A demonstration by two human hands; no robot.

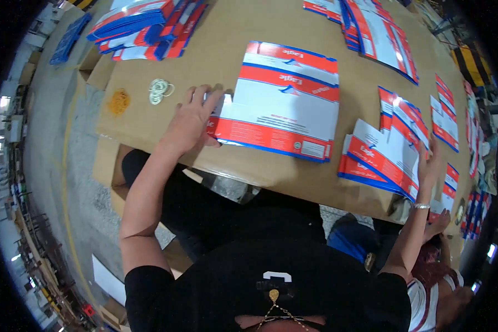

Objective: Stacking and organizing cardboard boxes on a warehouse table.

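A flat printed carton (285,119) in red, white and blue lies on the brown-covered table in front of me. My left hand (191,122) is at its left flap, fingers spread over the edge and thumb apart near the lower corner. To the right lies an overlapping, skewed pile of similar flat cartons (379,155). My right hand (430,163), a bracelet at its wrist, grips the right edge of the top one; some of its fingers are hidden.
Orange rubber bands (118,102) and pale bands (159,91) lie left on the table (216,50). Bundled cartons (144,27) stand far left, with another stack (379,39) far right. A co-worker's hand (438,222) reaches in at lower right, near more flat cartons (445,119).
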